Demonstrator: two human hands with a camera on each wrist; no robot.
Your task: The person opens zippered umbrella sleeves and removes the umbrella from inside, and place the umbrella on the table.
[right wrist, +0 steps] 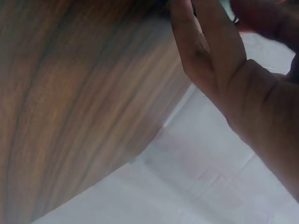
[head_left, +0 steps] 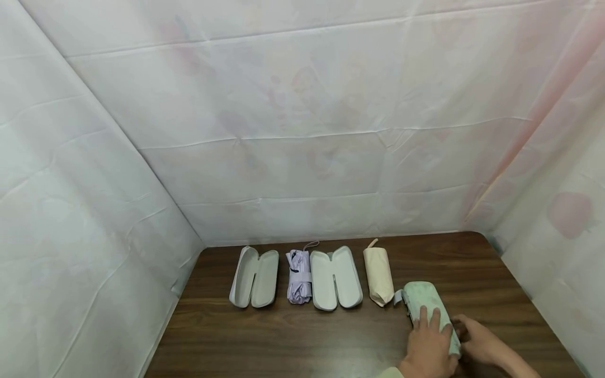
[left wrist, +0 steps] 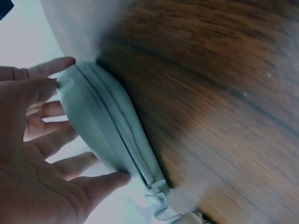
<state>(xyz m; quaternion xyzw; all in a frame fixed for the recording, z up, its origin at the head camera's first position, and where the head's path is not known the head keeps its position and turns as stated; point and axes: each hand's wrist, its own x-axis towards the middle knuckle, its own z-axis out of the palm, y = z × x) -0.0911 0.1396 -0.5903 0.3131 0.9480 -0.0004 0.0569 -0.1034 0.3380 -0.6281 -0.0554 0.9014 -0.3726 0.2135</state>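
Observation:
A mint-green zippered pencil case (head_left: 421,295) lies at a slant on the table's right side. Along its edge runs a closed zipper (left wrist: 112,116), with a small fabric tab (head_left: 398,297) at the far end. My left hand (head_left: 429,342) rests on top of the case with spread fingers, its thumb at the near end. At the case's right edge is my right hand (head_left: 482,340), fingers curled in and thumb close to them. Its fingertips (right wrist: 184,9) reach the top of the right wrist view, where the case is mostly out of frame.
Left of the pencil case stand a cream pouch (head_left: 378,273), an opened white glasses case (head_left: 347,275), a folded lilac umbrella (head_left: 299,278) and another opened glasses case (head_left: 264,278), in a row. The brown wooden table (head_left: 264,341) meets pale curtains (head_left: 302,168) at back and sides.

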